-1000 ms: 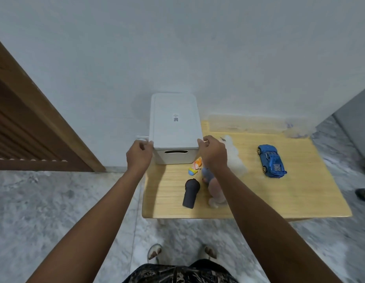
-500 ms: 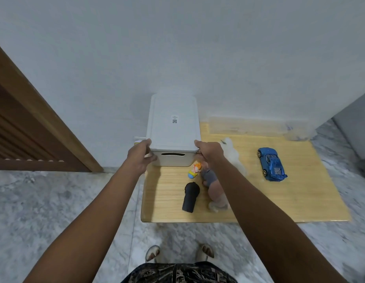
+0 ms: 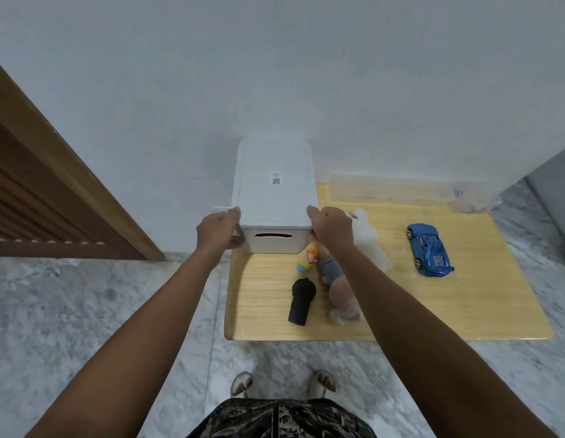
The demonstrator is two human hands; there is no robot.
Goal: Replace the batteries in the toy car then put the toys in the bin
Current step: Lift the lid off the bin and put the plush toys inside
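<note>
A white lidded bin [image 3: 274, 197] stands at the back left corner of a low wooden table [image 3: 464, 298]. My left hand [image 3: 218, 229] grips the lid's near left corner and my right hand [image 3: 332, 226] grips its near right corner. A blue toy car [image 3: 429, 250] sits on the table to the right. In front of the bin lie a small colourful figure [image 3: 306, 261], a black cylindrical toy [image 3: 301, 301], a doll [image 3: 336, 286] and a white plush [image 3: 368, 245], the last two partly hidden by my right arm.
A white wall rises just behind the bin. A wooden slatted door [image 3: 38, 184] stands at the left. A clear plastic bag [image 3: 401, 192] lies along the table's back edge. The floor is grey marble, and my feet [image 3: 281, 382] stand close to the table's front edge.
Both hands stay on the bin's near corners, shifting slightly along the lid's edge. The view has moved a little; the toys have not moved.
</note>
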